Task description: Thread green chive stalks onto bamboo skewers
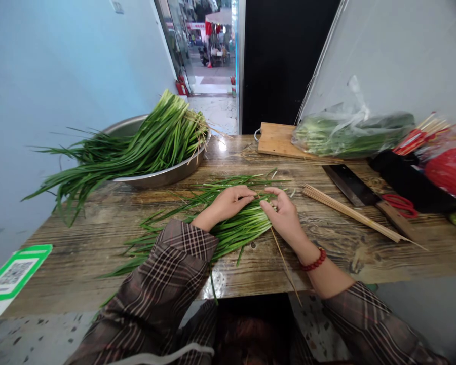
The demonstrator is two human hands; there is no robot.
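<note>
A loose bunch of garlic chives point(245, 228) lies on the wooden table in front of me, white ends to the right. My left hand point(228, 203) rests across the stems, its fingers closed together on some of them near the white ends. My right hand point(283, 213) is at those white ends, thumb and forefinger bent around them; its other fingers are partly hidden. From beneath the right hand a thin bamboo skewer point(287, 266) slants down toward the table's front edge. Whether it pierces any stems I cannot tell.
At the back left, a steel basin point(167, 175) holds chives with skewers through their ends. To the right lie a skewer bundle point(349, 213), a cleaver point(351, 185) and red-handled scissors point(401, 204). Behind them are a cutting board point(275, 138) and bagged greens point(327, 134).
</note>
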